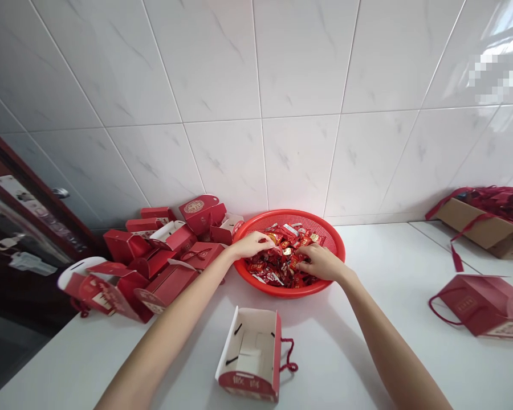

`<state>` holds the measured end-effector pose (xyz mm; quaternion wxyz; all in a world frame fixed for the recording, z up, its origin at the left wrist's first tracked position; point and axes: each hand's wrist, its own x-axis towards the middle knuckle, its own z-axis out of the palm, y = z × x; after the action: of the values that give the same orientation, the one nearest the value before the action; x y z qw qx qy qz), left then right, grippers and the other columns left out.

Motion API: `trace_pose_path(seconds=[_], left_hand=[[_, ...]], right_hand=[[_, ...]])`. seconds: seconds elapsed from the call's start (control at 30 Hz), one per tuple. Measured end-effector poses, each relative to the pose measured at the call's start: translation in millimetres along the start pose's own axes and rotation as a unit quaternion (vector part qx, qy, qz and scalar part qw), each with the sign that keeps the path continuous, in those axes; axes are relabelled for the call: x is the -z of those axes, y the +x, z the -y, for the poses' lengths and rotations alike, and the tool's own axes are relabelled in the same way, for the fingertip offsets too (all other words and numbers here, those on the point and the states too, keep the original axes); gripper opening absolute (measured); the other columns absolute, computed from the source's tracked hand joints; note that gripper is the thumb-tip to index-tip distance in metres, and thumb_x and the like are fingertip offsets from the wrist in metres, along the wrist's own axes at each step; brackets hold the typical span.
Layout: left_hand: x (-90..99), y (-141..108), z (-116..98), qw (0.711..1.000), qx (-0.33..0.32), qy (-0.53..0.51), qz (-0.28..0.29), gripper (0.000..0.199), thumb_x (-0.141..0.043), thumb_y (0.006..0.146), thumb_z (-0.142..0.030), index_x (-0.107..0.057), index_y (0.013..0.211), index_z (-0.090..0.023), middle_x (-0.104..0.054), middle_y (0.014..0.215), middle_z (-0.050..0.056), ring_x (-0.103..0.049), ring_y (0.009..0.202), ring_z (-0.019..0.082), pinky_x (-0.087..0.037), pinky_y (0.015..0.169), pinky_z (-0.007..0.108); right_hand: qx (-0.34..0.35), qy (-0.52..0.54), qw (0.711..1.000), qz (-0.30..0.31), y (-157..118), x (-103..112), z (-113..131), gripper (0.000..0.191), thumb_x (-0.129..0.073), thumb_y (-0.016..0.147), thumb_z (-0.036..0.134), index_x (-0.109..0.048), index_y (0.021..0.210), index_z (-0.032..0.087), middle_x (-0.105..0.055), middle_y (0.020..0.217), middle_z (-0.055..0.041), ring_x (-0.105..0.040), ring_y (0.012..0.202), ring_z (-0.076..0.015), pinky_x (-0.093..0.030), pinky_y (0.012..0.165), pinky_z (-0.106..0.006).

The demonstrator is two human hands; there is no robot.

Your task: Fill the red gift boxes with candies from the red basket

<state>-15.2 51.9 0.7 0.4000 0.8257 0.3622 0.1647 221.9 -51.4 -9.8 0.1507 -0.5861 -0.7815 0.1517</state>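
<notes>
A red plastic basket [337, 250] with a perforated wall holds a heap of candies [284, 259] in shiny, mostly red wrappers. Over the left part of the heap, my left hand [252, 245] has its fingers closed on a red-wrapped candy. My right hand [322, 262] reaches in from the right, thumb and fingers bent together among the candies; its fingertips are partly hidden by wrappers. In front of the basket sits an open red gift box [250, 384], white inside, a twisted red cord handle lying at its right side.
Several red gift boxes [166, 285] are piled left of the basket, against the tiled wall [222, 159]. On the right stand a closed red box [474, 304] with a cord and a cardboard carton [474, 225] of dark red ribbon-like material. A dark door [21, 228] with keys is far left.
</notes>
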Motion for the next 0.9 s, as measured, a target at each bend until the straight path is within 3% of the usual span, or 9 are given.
trace_pose_path(seconds=[0.17,0.27,0.33,0.43,0.57,0.73,0.9], left_hand=[[-9.5,-2.8,-13.2,0.995,-0.024,-0.097,-0.023,0.03,-0.079,0.079,-0.047,-0.081,0.085,-0.018,-0.081,0.096,0.007,-0.07,0.094,0.024,-0.052,0.089,0.033],[-16.8,-5.1,-21.9,0.989,-0.021,-0.141,-0.035,0.031,-0.08,0.079,-0.047,-0.081,0.088,-0.018,-0.08,0.096,0.007,-0.069,0.095,0.024,-0.052,0.091,0.034],[-21.6,-7.2,-27.2,0.985,-0.012,-0.167,-0.038,0.034,-0.082,0.077,-0.049,-0.08,0.09,-0.017,-0.079,0.094,0.006,-0.068,0.094,0.023,-0.052,0.089,0.033],[-26.4,-10.9,-32.2,0.976,0.016,-0.212,-0.036,0.042,-0.079,0.079,-0.056,-0.078,0.094,-0.017,-0.076,0.094,0.005,-0.068,0.09,0.021,-0.053,0.085,0.032],[-24.7,-15.8,-32.0,0.957,0.081,-0.278,-0.011,0.047,-0.062,0.088,-0.061,-0.07,0.106,-0.019,-0.074,0.09,0.005,-0.069,0.073,0.018,-0.058,0.074,0.034],[-20.3,-21.2,-24.4,0.943,0.114,-0.314,-0.005,0.034,-0.074,0.074,-0.033,-0.064,0.104,-0.02,-0.072,0.085,0.002,-0.071,0.067,0.016,-0.06,0.073,0.033],[-23.3,-26.9,-15.7,0.944,0.093,-0.31,-0.054,0.052,-0.086,0.064,-0.018,-0.064,0.111,-0.019,-0.072,0.077,-0.002,-0.072,0.068,0.014,-0.059,0.072,0.029]], right_hand=[[0.018,0.073,0.996,-0.047,2.3,-2.3,-4.8,0.02,-0.066,0.092,0.024,-0.073,0.11,0.022,-0.078,0.108,-0.011,-0.072,0.1,-0.0311,-0.052,0.084,-0.04],[0.04,0.131,0.986,-0.091,4.0,-3.9,-0.1,0.041,-0.07,0.089,0.024,-0.067,0.13,0.023,-0.076,0.12,-0.0103,-0.072,0.109,-0.0284,-0.054,0.09,-0.039],[0.061,0.163,0.978,-0.117,5.0,-5.6,5.5,0.046,-0.071,0.087,0.022,-0.065,0.132,0.024,-0.075,0.125,-0.009,-0.07,0.115,-0.0266,-0.053,0.095,-0.038],[0.081,0.192,0.967,-0.147,6.1,-8.3,12.1,0.029,-0.065,0.09,0.023,-0.071,0.118,0.024,-0.076,0.116,-0.0075,-0.071,0.106,-0.0254,-0.053,0.092,-0.038],[0.081,0.215,0.96,-0.157,7.1,-9.3,12.7,0.019,-0.055,0.097,0.033,-0.07,0.095,0.022,-0.072,0.083,-0.0044,-0.065,0.074,-0.0218,-0.049,0.072,-0.035],[0.074,0.244,0.956,-0.146,8.7,-8.7,9.3,0.038,-0.05,0.099,0.047,-0.054,0.07,0.022,-0.048,0.06,0.0016,-0.045,0.058,-0.0169,-0.037,0.059,-0.031],[0.064,0.299,0.943,-0.13,9.2,-9.6,6.6,0.04,-0.055,0.095,0.056,-0.058,0.073,0.022,-0.055,0.061,0.0009,-0.052,0.06,-0.018,-0.042,0.06,-0.032]])
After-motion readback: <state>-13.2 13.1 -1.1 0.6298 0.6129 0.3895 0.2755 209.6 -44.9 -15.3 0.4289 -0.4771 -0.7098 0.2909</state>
